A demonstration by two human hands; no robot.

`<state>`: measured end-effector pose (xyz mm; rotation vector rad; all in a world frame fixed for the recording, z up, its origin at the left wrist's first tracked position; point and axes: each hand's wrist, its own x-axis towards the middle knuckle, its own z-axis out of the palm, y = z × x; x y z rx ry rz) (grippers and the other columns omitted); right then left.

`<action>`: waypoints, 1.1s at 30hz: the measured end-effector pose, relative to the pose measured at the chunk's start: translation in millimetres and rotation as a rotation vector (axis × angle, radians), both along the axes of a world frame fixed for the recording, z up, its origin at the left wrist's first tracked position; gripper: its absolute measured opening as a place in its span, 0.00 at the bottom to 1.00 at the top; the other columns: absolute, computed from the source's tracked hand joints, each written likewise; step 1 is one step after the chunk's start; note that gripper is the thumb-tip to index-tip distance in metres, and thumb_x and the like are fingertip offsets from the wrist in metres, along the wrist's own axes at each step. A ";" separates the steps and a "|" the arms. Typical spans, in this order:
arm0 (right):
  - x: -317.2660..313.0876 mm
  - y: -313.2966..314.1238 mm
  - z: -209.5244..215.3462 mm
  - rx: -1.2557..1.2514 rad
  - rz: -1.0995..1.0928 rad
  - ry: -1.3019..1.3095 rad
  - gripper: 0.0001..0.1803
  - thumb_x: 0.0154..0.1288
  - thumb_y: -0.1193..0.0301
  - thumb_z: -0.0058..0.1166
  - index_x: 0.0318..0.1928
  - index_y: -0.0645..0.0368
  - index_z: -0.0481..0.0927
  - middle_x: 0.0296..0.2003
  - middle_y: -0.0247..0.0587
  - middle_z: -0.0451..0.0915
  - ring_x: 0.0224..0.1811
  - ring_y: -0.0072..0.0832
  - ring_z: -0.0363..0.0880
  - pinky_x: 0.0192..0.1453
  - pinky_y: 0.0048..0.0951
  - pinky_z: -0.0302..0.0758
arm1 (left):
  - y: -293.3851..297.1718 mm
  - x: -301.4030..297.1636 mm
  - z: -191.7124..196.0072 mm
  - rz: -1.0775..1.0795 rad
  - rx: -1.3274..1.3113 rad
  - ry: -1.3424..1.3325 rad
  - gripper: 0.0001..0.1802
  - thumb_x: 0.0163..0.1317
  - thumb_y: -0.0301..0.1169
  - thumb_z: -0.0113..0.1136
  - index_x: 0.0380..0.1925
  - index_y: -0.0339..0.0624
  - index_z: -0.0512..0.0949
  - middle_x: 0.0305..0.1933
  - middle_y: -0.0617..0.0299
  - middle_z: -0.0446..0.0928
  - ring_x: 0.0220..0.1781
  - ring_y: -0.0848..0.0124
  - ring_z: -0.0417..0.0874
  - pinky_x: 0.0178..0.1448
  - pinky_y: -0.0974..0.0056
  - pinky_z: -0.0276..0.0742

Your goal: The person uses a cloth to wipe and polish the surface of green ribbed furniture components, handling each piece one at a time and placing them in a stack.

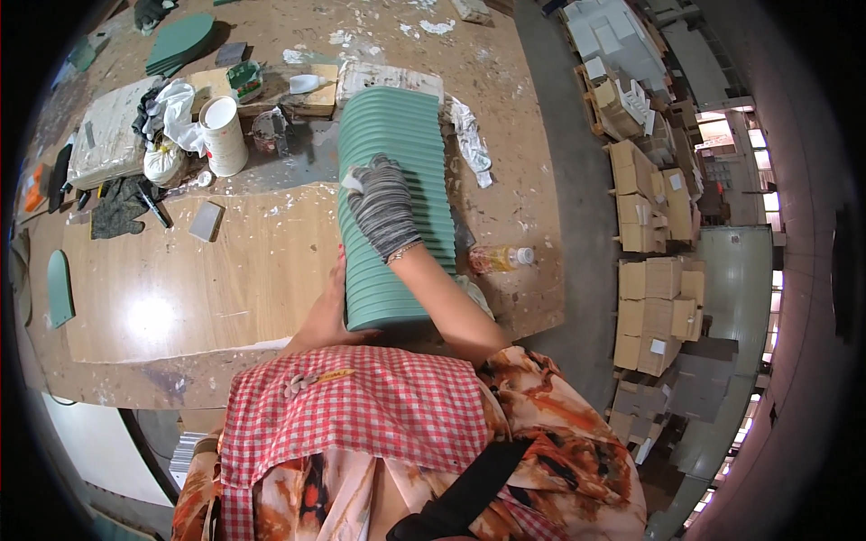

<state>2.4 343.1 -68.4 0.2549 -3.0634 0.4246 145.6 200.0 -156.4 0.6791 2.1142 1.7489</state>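
Observation:
A long row of green round-topped boards point(390, 117), packed face to face, runs away from me on the table. My left hand point(322, 311) is bare. Its fingers stretch flat along the row's left side near the front end, and part of the hand is hidden behind the boards. My right hand point(383, 206), in a grey striped knit glove, rests on top of the row about midway. A small white wad point(353, 183), perhaps cloth, pokes out between its thumb and fingers.
Right of the row lie a clear bottle with yellowish contents point(502, 259) and a crumpled white rag point(470, 142). To the left are a white cup-like container point(224, 135), a grey block point(207, 221), a dark glove point(120, 209) and a loose green board point(59, 288). More green boards point(183, 42) stand farther back.

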 end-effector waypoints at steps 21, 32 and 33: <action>1.5 68.1 -50.7 -1.601 -0.410 0.015 0.04 0.59 0.80 0.56 0.34 0.64 0.75 0.35 0.42 0.77 0.36 0.28 0.74 0.46 0.24 0.75 | 1.5 1.4 4.1 -0.003 -0.018 0.032 0.75 0.41 0.45 0.79 0.74 0.40 0.28 0.78 0.39 0.35 0.78 0.44 0.48 0.76 0.51 0.55; 31.2 129.5 -11.5 -0.794 -0.459 0.339 0.09 0.56 0.82 0.60 0.38 0.67 0.76 0.33 0.40 0.78 0.35 0.26 0.75 0.44 0.26 0.75 | -0.1 -1.5 -12.8 0.001 -0.025 0.102 0.75 0.43 0.48 0.78 0.74 0.40 0.27 0.79 0.39 0.34 0.79 0.44 0.45 0.77 0.51 0.53; 33.2 131.4 -8.5 -0.791 -0.462 0.328 0.08 0.57 0.82 0.60 0.38 0.66 0.76 0.33 0.39 0.78 0.35 0.24 0.75 0.44 0.24 0.74 | 0.1 -0.3 -13.5 -0.001 -0.025 0.100 0.75 0.43 0.48 0.77 0.74 0.39 0.28 0.79 0.39 0.34 0.79 0.44 0.45 0.77 0.51 0.53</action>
